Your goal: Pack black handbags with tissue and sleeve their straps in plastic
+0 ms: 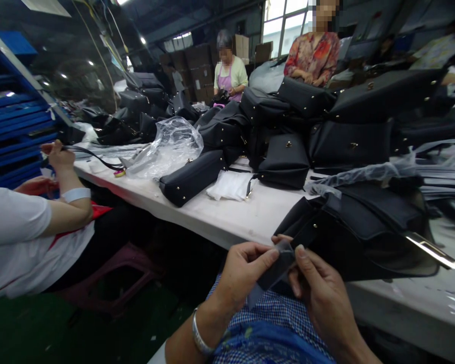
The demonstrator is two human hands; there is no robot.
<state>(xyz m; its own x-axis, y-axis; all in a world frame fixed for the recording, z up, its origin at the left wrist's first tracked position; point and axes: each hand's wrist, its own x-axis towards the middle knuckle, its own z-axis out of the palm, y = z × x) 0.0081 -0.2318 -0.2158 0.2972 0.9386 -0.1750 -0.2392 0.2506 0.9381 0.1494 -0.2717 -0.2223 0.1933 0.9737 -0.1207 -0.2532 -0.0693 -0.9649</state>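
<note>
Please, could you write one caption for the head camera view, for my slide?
Left hand pinching translucent film, right hand at its edge, before a white table piled with black bags.

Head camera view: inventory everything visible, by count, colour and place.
Gold-studded bags: many, black, piled on the table
Long flat table: one, white, middle
Crumpled plastic bag: one, clear, table's left part
Flat wrapped packet: one, white, between two black bags
Shiny metal bar: one, gold-coloured, right, on the nearest bag
Cardboard boxes: several, brown, background
Stacked flat items: several, blue, far left
Stool: one, pinkish, lower left
Co-workers: at least three, mixed clothing, left and across the table
Checked cloth: one, blue and white, bottom centre
Metal bangle: one, silver, bottom centre
Small translucent plastic piece: one, greyish, lower centre
Left hand: one, bare, pinching the piece
Right hand: one, bare, at the piece's edge
</note>
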